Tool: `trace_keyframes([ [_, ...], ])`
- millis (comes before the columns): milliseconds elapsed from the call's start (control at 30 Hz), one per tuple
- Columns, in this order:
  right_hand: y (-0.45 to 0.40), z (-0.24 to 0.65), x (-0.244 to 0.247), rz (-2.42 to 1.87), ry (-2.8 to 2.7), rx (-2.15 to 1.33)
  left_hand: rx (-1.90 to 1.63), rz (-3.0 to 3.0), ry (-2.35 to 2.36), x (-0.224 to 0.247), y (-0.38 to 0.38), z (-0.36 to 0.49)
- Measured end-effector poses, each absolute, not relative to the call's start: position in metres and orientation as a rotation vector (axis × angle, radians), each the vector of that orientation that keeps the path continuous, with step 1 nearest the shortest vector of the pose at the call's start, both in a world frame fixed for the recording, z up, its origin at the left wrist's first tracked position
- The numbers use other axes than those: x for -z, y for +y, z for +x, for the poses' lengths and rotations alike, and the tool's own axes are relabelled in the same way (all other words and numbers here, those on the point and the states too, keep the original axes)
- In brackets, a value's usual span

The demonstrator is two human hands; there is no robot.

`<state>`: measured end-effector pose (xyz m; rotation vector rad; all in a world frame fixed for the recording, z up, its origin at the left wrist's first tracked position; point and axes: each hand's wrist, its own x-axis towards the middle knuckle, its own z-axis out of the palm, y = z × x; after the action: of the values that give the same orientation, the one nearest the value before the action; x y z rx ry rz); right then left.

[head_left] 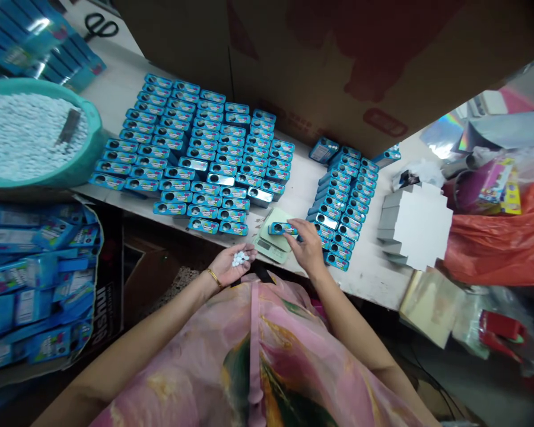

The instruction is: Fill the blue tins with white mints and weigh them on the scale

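My left hand (232, 264) is palm up by the table's front edge, its fingers curled around a small heap of white pieces (240, 258). My right hand (306, 242) pinches the right end of a small blue box (281, 228) between thumb and fingers. That box is on or just over a pale green scale (270, 247); contact cannot be made out. Rows of similar blue boxes (204, 188) stand left of the scale, and another group (333, 204) stands to its right.
A teal basin (91, 115) of white pieces is at the left, above a carton of blue packs (26, 284). A large cardboard box (293, 53) blocks the back. White card sheets (420, 225), an orange bag (493, 249) and a red stapler-like tool (501, 329) lie right. Scissors (100, 26) lie back left.
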<state>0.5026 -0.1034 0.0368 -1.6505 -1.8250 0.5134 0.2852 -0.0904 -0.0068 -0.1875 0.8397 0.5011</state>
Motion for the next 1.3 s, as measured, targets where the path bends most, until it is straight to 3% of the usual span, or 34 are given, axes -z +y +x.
trace_keyframes([
  [367,-0.084,0.526,0.011,-1.858,-2.063,-0.624,-0.614,-0.255,0.993,0.017,-0.097,0.274],
  [667,-0.096,0.489,-0.066,-1.623,-2.507,-0.319,-0.716,-0.241,0.902,0.015,-0.068,0.312],
  [800,-0.093,0.487,-0.066,-1.666,-2.575,-0.258,-0.743,-0.221,0.901,0.016,-0.061,0.326],
  [1133,-0.086,0.533,-0.036,-1.681,-1.983,-0.613,-0.679,-0.19,0.879,0.018,-0.061,0.313],
  [1300,-0.047,0.566,-0.026,-1.701,-1.654,-0.493,-0.723,-0.204,0.912,0.019,-0.069,0.293],
])
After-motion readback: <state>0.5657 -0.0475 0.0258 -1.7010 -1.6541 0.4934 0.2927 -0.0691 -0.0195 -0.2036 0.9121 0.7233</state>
